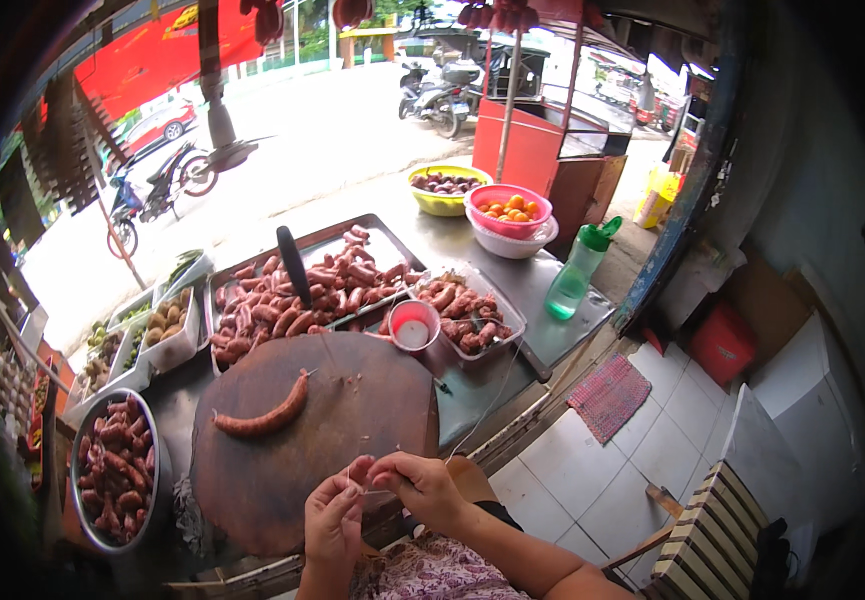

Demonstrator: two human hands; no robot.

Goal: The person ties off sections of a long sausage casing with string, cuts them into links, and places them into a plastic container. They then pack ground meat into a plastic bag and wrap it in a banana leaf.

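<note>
Both my hands are held close together over the near edge of a round wooden chopping board (282,480). A thin white string (474,428) runs from my fingers up toward the tray on the right. My left hand (335,515) pinches the string between thumb and fingertips. Just beside it, my right hand (422,488) has its fingers closed on the string too. One curved reddish sausage (264,417) lies on the board, beyond my hands, with short string ends at its tips. A knife with a black handle (293,265) stands upright at the board's far edge.
Beyond the board are a large tray of sausages (322,285), a small pink cup (413,326) and a clear tub of meat (472,320). A metal bowl of sausages (117,475) stands left. A green bottle (574,270) and fruit basins (508,222) stand back right.
</note>
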